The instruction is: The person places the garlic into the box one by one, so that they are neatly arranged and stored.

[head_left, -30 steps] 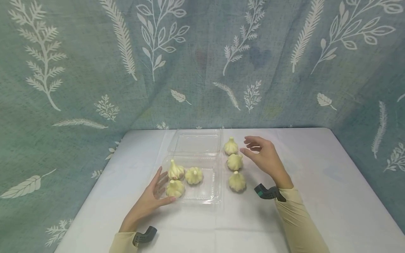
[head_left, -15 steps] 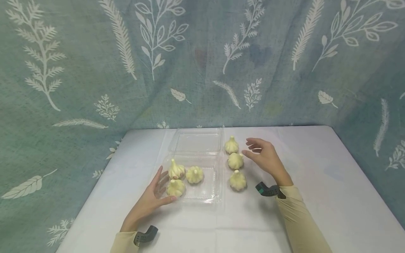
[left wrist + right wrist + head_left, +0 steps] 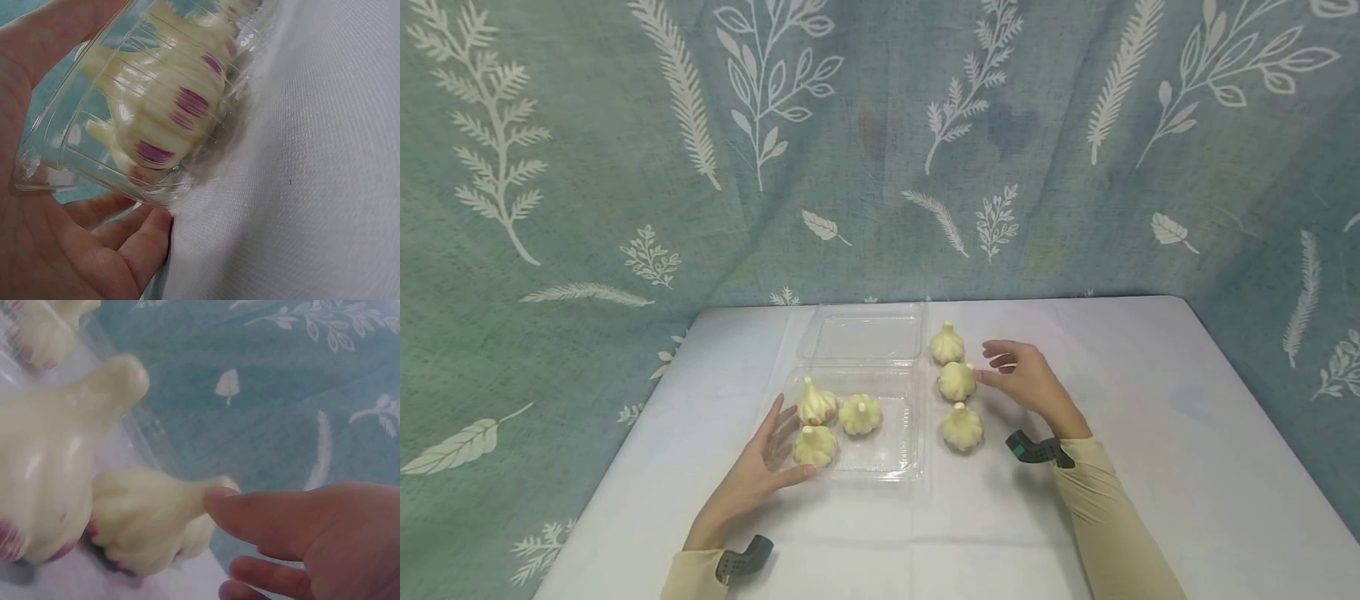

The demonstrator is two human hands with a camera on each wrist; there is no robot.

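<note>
My left hand (image 3: 751, 473) holds the near left corner of a clear plastic clamshell box (image 3: 895, 442), thumb along the front side and fingers along the left side. In the left wrist view the box wall (image 3: 69, 134) lies against the palm. Inside the base sit three garlic bulbs (image 3: 859, 415) at the left and middle. Three more form a column on the cloth to its right: far (image 3: 947, 344), middle (image 3: 957, 382) and near (image 3: 962, 428). My right hand (image 3: 1028, 382) is beside the middle bulb, thumb tip at its stem in the right wrist view, fingers loosely bent and apart from it.
The box's lid (image 3: 867, 337) lies folded back behind its base. A white cloth (image 3: 1180, 467) covers the table. Behind the table hangs a blue-green curtain (image 3: 880, 167) with white leaf prints.
My right hand has come slightly nearer, from between the far and middle bulbs to the middle bulb's stem. The left hand and the bulbs stay in place.
</note>
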